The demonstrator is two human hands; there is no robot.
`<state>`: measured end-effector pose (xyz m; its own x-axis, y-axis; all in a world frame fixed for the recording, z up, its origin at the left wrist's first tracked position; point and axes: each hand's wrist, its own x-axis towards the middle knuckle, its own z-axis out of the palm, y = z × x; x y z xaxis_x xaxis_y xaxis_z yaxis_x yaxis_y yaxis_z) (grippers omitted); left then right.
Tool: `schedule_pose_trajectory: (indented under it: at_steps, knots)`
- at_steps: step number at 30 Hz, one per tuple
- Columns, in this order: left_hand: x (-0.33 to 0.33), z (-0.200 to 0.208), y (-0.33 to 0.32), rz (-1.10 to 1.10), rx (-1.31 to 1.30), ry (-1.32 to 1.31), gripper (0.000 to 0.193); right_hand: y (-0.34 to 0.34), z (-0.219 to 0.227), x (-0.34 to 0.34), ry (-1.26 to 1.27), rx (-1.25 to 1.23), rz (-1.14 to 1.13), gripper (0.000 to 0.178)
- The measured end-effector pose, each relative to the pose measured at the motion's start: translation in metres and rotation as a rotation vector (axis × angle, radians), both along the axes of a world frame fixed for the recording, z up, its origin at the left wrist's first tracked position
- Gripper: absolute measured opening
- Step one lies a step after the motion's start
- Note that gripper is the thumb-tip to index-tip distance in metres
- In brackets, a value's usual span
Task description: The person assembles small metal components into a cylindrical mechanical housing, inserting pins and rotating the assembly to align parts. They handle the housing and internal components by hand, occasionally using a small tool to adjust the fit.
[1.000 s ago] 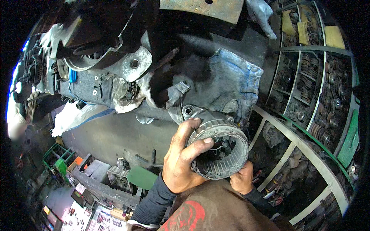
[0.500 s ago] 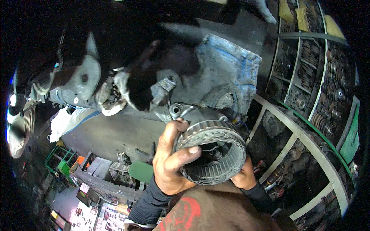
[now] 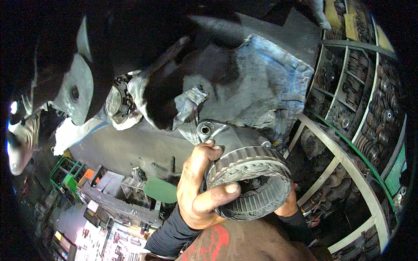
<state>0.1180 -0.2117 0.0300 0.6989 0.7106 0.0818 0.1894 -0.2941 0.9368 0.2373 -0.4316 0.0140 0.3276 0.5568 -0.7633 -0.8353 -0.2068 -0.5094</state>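
In front of my chest I hold an alternator stator, a grey ribbed metal ring with wire windings round its inner face. It is tilted so its round opening faces me. Behind it shows a grey metal housing with a round mounting eye. My left hand is closed on the left side, its thumb over the ring's rim and its fingertips just below the eye. My right hand supports the right side, its fingers mostly hidden behind the ring.
Worn blue denim cloth lies beyond my hands, with a dark metal part to its left. A pale metal frame and shelves of round parts stand at right. A green seat and a workbench are lower left.
The stator and both hands have shifted slightly right and down in the picture, and the view has moved a little too. Both hands keep their hold.
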Motion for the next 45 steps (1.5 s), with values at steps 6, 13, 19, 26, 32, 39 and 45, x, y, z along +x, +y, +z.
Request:
schedule_pose_trajectory:
  at_steps: [6,13,19,26,32,39,45]
  knots:
    - [0.002,0.0,-0.001,0.024,-0.025,0.009,0.074,0.013,0.01,0.011,-0.084,0.012,0.197,0.043]
    - [0.002,0.0,-0.007,0.056,0.01,0.012,0.073,0.013,0.011,0.018,-0.357,0.032,0.381,0.04]
    - [-0.004,0.013,-0.016,0.062,0.113,0.104,0.088,0.016,0.001,0.012,-0.361,-0.01,0.367,0.013]
    - [0.0,0.065,-0.038,-0.157,0.641,0.433,0.03,0.018,0.003,0.013,-0.158,0.031,0.336,0.009]
    - [0.015,0.078,-0.046,-0.062,0.622,0.569,0.043,0.025,0.005,0.013,-0.138,0.114,0.264,0.022]
    - [0.019,0.092,-0.009,-0.25,0.539,0.632,0.053,0.024,-0.001,0.013,-0.123,0.134,0.248,0.019]
    - [0.006,0.111,-0.014,-0.239,0.523,0.615,0.055,0.016,-0.016,0.007,-0.078,0.171,0.177,0.015]
